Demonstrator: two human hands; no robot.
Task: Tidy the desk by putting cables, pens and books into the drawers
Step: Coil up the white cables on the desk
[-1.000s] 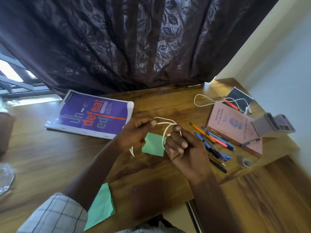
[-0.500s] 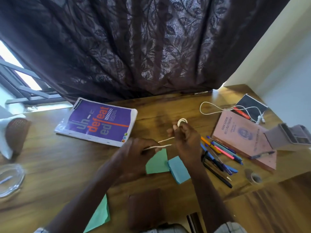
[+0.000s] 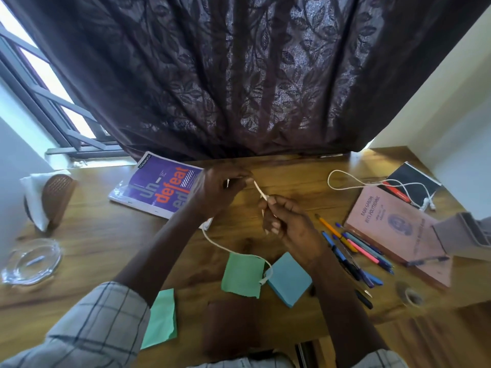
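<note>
A dark, leaf-patterned curtain (image 3: pixel 239 75) fills the upper half of the frame. Below it the wooden counter (image 3: pixel 106 248) runs from edge to edge. A purple book (image 3: pixel 159 187) lies left of centre and a pink book (image 3: pixel 393 224) at the right; no drawer can be made out from here.

At mid-frame the left hand (image 3: pixel 220 192) and the right hand (image 3: pixel 289 224) are raised a little above the counter, near each other. Both are clamped on the white cable (image 3: pixel 216 245). The left hand has its fingers curled and pinches it at the fingertips. The right hand nips it between thumb and forefinger, with the other fingers folded in. A short stretch runs taut between them. The remainder drops from below the left hand, curves across the wood toward lower centre and crosses the green note (image 3: pixel 243 274), ending just beside the blue pad (image 3: pixel 289 278).

The cable looks light and limp (it sags wherever nothing holds it), so it should coil easily but spring loose if let go. I judge the best hold to be a pinch across the gathered loops, not at the ends. It is thin, round, off-white and smooth, probably a little slippery.

A second cable (image 3: pixel 328 181) lies looped at upper right, well apart from the hands. A heap of pens (image 3: pixel 356 251) sits to the right of the right hand. Smallest is the plug (image 3: pixel 263 281) at the trailing end, at the green note's edge.
</note>
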